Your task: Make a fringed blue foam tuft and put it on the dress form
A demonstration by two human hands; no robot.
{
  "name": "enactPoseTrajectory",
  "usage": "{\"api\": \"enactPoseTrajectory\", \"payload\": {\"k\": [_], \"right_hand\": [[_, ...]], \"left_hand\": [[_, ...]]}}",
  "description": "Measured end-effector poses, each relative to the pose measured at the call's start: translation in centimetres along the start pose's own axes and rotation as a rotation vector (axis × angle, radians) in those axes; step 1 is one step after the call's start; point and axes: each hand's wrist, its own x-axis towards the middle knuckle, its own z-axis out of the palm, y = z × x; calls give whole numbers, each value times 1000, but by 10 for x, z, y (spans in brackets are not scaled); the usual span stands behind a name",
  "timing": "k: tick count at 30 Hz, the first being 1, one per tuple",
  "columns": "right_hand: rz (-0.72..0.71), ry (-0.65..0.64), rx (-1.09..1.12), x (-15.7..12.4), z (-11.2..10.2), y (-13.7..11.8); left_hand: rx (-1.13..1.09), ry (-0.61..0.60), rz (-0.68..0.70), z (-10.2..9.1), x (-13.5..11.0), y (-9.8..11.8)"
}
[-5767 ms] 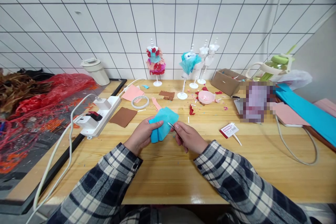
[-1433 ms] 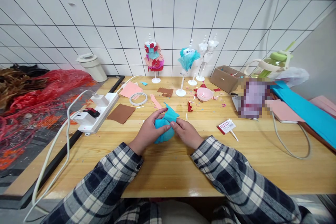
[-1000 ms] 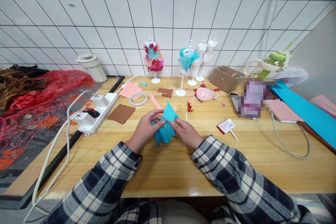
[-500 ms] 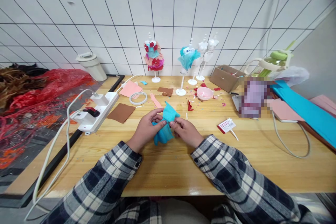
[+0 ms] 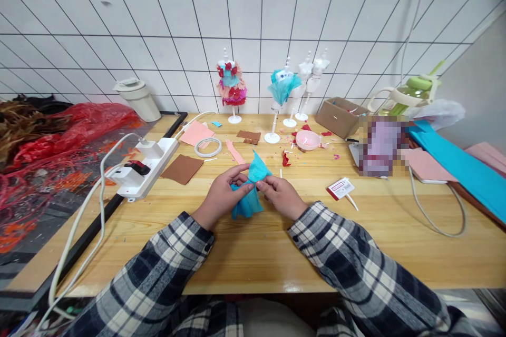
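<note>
A gathered piece of turquoise crepe paper [image 5: 252,196] sits between both hands above the middle of the wooden table [image 5: 253,253]. My left hand [image 5: 222,195] pinches its left side with thumb and fingers closed. My right hand [image 5: 281,196] pinches it from the right at the narrow waist of the gather. The paper fans out above and below the pinch.
Small mannequin stands, one in a pink and red dress [image 5: 231,86] and one in turquoise [image 5: 283,87], line the tiled wall. Nearby lie a tape roll [image 5: 207,147], brown paper [image 5: 182,169], a pink bowl [image 5: 308,140], a cardboard box [image 5: 340,116], a power strip [image 5: 143,167] and a label [image 5: 340,188].
The flat turquoise sheet has been bunched into a tight gather between my hands. The metal tool seen in my right hand at first no longer shows.
</note>
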Motion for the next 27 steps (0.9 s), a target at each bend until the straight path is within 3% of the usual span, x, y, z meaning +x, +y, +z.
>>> {"api": "enactPoseTrajectory", "payload": {"k": [23,27], "right_hand": [[-6,-39,-21,4,-1,9],[-43,-49,-162,2,-4,7]], "left_hand": [[37,-86,28,1,-2,-3],[27,-148,-32,-14,2,1]]}}
